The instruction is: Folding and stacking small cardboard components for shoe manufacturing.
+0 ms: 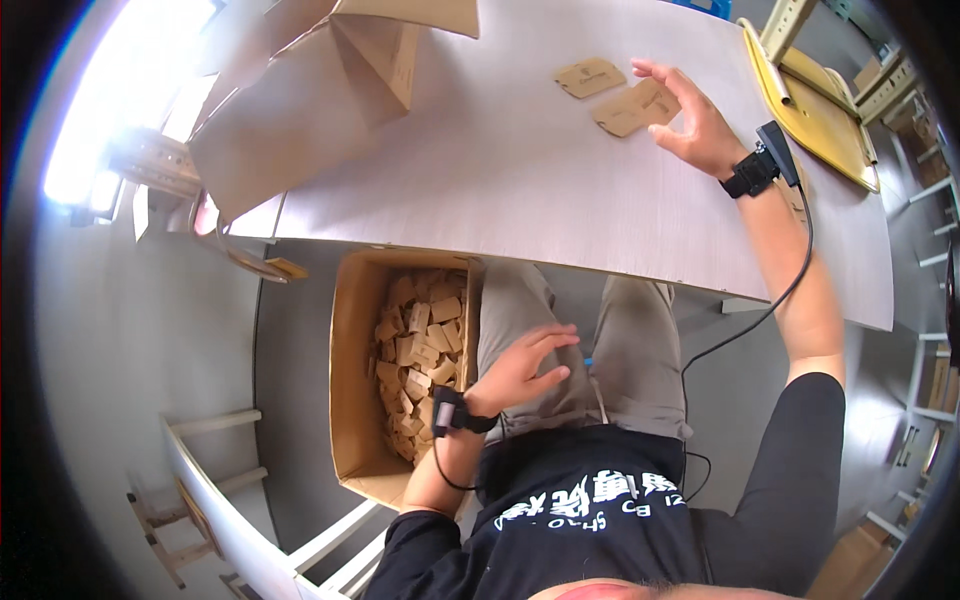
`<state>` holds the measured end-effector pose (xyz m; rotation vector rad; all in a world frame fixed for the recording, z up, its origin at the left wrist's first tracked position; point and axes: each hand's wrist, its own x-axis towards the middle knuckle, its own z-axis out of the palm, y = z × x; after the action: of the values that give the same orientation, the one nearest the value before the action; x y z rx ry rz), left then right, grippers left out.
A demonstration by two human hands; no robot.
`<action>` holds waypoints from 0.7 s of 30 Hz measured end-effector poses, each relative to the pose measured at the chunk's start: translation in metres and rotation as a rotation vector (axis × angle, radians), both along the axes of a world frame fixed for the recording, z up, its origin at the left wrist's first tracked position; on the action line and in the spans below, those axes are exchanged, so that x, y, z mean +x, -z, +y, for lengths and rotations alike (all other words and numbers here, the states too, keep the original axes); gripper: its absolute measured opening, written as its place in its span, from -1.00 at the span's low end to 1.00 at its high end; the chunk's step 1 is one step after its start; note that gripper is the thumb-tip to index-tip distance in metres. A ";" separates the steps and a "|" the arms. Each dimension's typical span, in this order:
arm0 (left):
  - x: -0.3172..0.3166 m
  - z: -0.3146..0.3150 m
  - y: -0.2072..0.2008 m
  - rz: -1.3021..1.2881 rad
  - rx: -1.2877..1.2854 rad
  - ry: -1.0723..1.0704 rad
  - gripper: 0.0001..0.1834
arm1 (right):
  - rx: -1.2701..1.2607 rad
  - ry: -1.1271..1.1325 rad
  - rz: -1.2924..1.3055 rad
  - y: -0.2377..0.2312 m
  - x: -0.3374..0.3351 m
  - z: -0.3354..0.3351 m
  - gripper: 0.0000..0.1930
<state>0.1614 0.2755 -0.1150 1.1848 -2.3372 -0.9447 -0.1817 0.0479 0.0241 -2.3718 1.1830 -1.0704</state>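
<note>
My right hand (pixel 695 125) reaches over the table with its fingers and thumb apart, holding nothing. Beside its fingertips lies a flat brown cardboard piece (pixel 625 110) with dark print, partly behind the hand. A second flat brown cardboard piece (pixel 590 77) rests just to the left of that one. My left hand (pixel 520 370) hovers over my lap, its fingers stretched out and nothing in them. Next to it, on my left, stands an open cardboard box (pixel 355 370) holding many small brown cardboard pieces (pixel 425 340).
A large open cardboard carton (pixel 300 120) sits on the table (pixel 480 150) at the left. A yellow folding chair (pixel 815 110) leans by the table's right end. A black cable (pixel 740 330) runs from my right wrist past my lap. White-framed furniture (pixel 220 490) stands at lower left.
</note>
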 end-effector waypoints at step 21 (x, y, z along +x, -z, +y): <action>-0.143 -0.244 -0.124 0.720 0.608 0.200 -0.20 | -0.113 -0.384 -0.370 0.009 -0.025 0.033 -0.06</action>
<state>0.0187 0.0312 0.0091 0.6078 -1.6371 -1.8666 -0.2071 0.0806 0.0155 -2.2200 0.5274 -1.3801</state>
